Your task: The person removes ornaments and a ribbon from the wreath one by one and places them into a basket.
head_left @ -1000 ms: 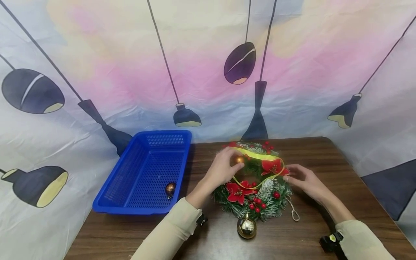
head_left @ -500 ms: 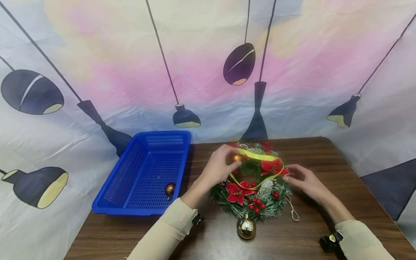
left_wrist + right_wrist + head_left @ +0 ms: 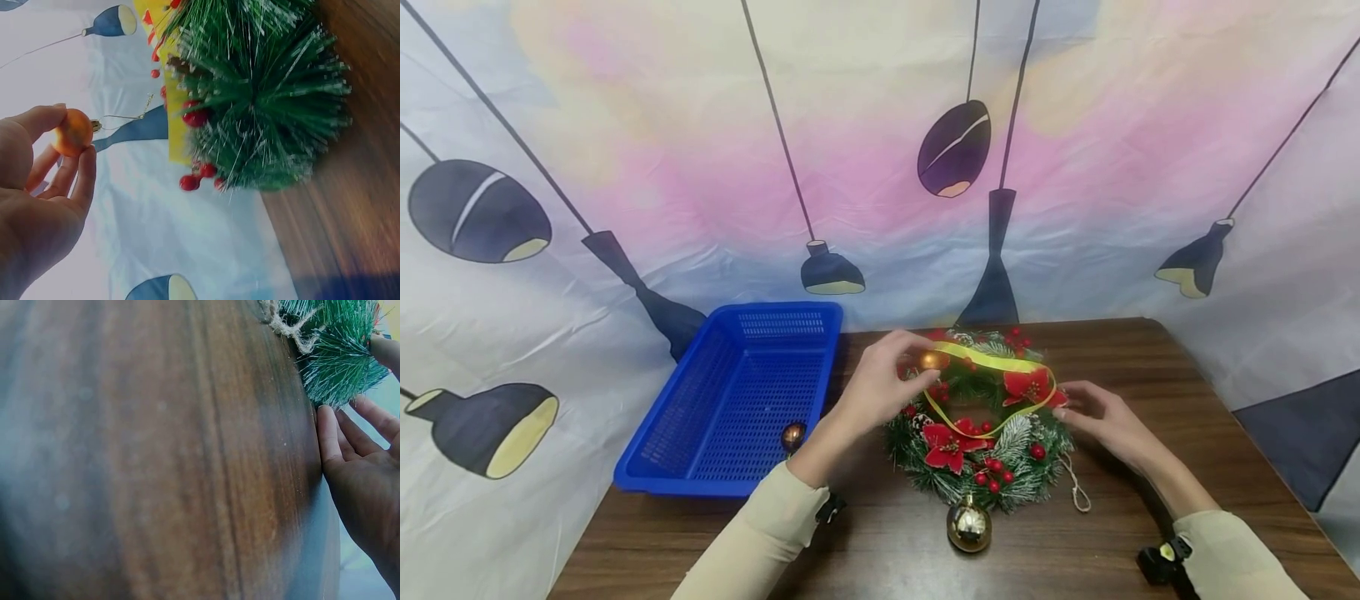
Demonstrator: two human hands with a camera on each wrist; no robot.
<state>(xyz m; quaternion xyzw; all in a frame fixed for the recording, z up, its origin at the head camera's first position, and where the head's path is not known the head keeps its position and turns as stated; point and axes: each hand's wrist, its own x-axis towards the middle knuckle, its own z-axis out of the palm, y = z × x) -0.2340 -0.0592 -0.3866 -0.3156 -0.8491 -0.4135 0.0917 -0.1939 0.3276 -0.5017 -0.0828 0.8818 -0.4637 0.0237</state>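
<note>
Nearest me, a gold ball [image 3: 968, 525] lies on the desk [image 3: 1138, 354] at the wreath's near edge, its cap close against the greenery; whether it is fastened there I can't tell. Just beyond it is the wreath [image 3: 1019, 433] itself, lying flat, with red flowers and berries, and a yellow ribbon [image 3: 996, 359] looped over its top. A twine loop [image 3: 1077, 490] trails from the wreath's right side. My right hand [image 3: 1108, 417] lightly grips the wreath's right edge, thumb and fingers on the greenery; I would keep that hold gentle but firm, enough to stop the wreath sliding without crushing the needles. My left hand [image 3: 880, 379] pinches an orange ball [image 3: 74, 133] between thumb and fingertips, above the wreath's left side and, in the left wrist view, apart from its greenery. The ball's cap points away from my palm, and a thin cord [image 3: 128, 117] stretches from it toward the wreath; whether the far end catches on anything is too blurred to tell. The ball looks slick, so I'd pinch it evenly, without squeezing hard, and move it slowly, keeping the cord free of berries and ribbon. Farther out, left of the wreath, stands a blue basket [image 3: 700, 486] with a brown ball [image 3: 793, 436] inside. Behind the wreath hangs a cloth [image 3: 887, 167] printed with lamps.
</note>
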